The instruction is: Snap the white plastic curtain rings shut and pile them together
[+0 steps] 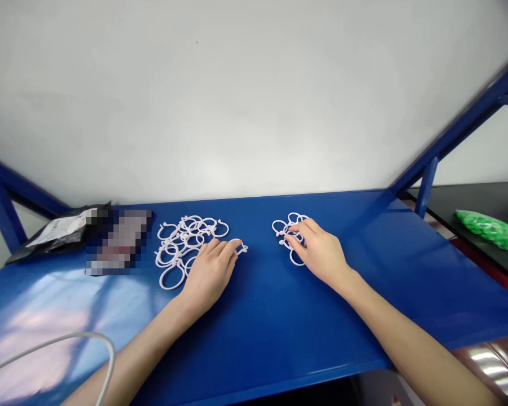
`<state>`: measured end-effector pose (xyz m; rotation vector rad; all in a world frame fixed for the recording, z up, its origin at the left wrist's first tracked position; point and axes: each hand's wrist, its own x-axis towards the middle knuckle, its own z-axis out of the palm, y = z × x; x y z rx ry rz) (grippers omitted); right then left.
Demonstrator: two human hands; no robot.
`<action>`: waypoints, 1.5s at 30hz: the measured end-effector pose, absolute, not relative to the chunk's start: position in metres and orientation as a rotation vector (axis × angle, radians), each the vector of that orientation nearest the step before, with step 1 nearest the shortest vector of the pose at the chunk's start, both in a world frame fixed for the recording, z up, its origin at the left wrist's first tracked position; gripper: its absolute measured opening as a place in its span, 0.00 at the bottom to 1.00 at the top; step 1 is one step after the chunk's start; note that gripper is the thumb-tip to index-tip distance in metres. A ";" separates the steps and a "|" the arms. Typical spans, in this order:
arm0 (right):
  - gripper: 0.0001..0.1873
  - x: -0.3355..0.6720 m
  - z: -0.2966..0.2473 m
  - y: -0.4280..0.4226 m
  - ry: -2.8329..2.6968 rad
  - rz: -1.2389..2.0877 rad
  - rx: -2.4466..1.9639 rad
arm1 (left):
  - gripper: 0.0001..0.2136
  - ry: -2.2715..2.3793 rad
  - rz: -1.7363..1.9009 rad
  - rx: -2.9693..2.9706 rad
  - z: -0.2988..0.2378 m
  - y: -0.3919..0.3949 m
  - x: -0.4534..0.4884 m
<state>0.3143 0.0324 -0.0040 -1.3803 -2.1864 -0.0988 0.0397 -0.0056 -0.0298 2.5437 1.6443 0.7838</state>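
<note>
A larger cluster of white plastic rings with small knobbed clasps (172, 277), like shower curtain rings, lies loosely heaped on the left of the blue shelf top. My left hand (211, 270) reaches over the right edge of this heap, its fingers curled down on one white ring (245, 248) that pokes out beyond the fingertips. Over on the right is a smaller group of the same rings (296, 259). There my right hand (319, 248) has thumb and forefinger pinched at a ring's clasp. Its palm side and the rings under it are partly hidden.
A black plastic mailing bag (63, 231) with a white label lies at the far left, beside a pixelated flat item (121, 242). A white cable (80, 335) arcs across the lower left. Blue frame bars (427, 186) flank the shelf. Right, a bag of green pieces (491, 230) rests on a black surface.
</note>
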 end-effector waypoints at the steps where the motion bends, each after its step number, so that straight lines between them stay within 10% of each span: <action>1: 0.14 0.311 -0.004 0.029 -2.193 -0.047 -1.345 | 0.13 1.562 0.826 2.484 -0.028 -0.008 0.042; 21: 0.08 0.275 -0.004 -0.012 -2.073 0.888 -1.011 | 0.06 1.246 0.980 1.810 -0.010 -0.036 0.063; 45: 0.17 0.280 -0.009 -0.016 -2.549 0.338 -0.770 | 0.05 0.991 1.174 2.257 -0.016 -0.040 0.064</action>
